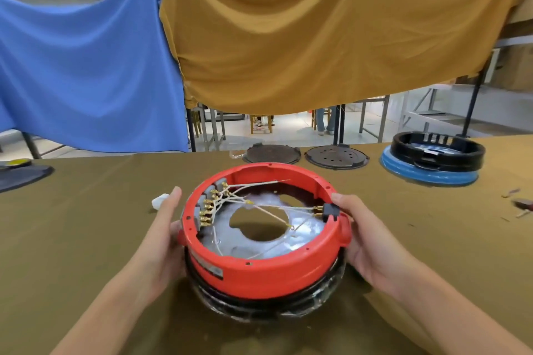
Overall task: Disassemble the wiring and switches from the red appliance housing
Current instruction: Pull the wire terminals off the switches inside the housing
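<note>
- The red housing (261,265) is set open side up at the middle of the olive-covered table (95,239), just in front of the person, so that its inside can be seen and reached from above.
- It is steadied from both sides: the left hand (165,236) is laid against the wall at about 9 o'clock, and the right hand (364,242) at about 3 o'clock.
- The left fingers are held nearly straight and together along the wall, gripping nothing; the right fingers are lightly curved round the side tab, with the thumb (340,201) laid on the rim beside the black switch block (330,210).
- This two-sided hold is judged to serve for turning or bracing the housing, not yet for pulling parts.
- A row of brass terminals (208,207) is fixed to the inner wall at 9 to 10 o'clock; white wires (284,206) are run from it across the central hole to the black switch block at 3 o'clock.
- The wiring appears still attached, so the task is judged barely begun.
- Two dark round plates (336,156) and a black-and-blue housing (432,161) are parked at 12 to 2 o'clock, well apart, out of the working area.
</note>
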Action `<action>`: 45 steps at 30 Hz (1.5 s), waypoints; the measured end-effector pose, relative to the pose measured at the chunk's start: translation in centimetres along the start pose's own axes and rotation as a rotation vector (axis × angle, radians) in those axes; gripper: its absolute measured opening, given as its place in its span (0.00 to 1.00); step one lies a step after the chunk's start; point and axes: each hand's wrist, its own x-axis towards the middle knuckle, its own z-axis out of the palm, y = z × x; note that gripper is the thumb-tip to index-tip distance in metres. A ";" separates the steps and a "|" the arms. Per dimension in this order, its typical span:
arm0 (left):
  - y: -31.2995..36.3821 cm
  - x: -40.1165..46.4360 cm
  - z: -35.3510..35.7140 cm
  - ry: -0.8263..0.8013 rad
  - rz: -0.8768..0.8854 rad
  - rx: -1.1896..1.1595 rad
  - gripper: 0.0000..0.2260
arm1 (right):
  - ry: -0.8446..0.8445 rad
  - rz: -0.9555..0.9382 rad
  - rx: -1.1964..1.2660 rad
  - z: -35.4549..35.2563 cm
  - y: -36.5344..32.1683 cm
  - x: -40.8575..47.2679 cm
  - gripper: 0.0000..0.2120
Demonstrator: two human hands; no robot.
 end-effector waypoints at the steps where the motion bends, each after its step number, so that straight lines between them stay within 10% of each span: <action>1: 0.0 0.0 0.0 -0.021 -0.026 0.009 0.38 | 0.007 0.024 -0.014 0.0 -0.1 0.0 0.13; 15: 0.6 -0.9 -0.2 -0.047 -0.251 0.059 0.18 | 0.020 0.255 -0.031 -0.5 -1.1 0.2 0.25; 35: 1.4 -0.7 -2.1 0.084 -0.157 -0.173 0.08 | -0.291 0.039 0.267 -0.7 -2.0 -0.7 0.27; 45: 1.2 -1.2 -0.9 0.111 -0.006 -0.008 0.17 | 0.415 -0.119 -0.572 -4.3 -3.3 -0.2 0.09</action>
